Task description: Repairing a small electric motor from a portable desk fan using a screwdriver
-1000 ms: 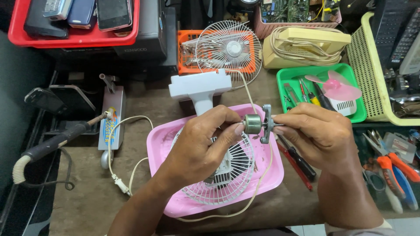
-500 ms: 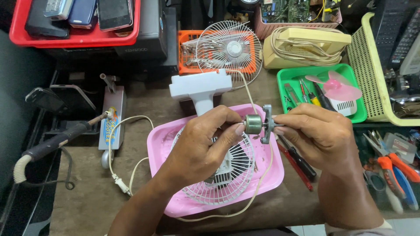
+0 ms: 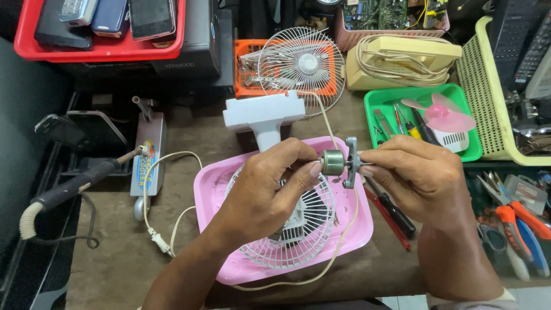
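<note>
— Head view, middle of the frame: what do the hands have?

— A small fan motor [image 3: 336, 162], a metal cylinder on a grey bracket, held above the pink tray [image 3: 356, 229]. The left hand [image 3: 270, 189] pinches the cylinder end with thumb and fingertips; the right hand [image 3: 416, 175] pinches the bracket side.

— How would it handle?

— Probably dense for its size, rigid and smooth-sided. The bracket looks the surest hold; the thin shaft and any wires seem the delicate parts.

— And the containers?

— The pink tray holds a white fan grille [image 3: 298, 229]. At right, the green tray [image 3: 390, 97] carries screwdrivers and a pink fan blade [image 3: 445, 115]. Upper left, a red tray [image 3: 34, 49] holds phones.
</note>
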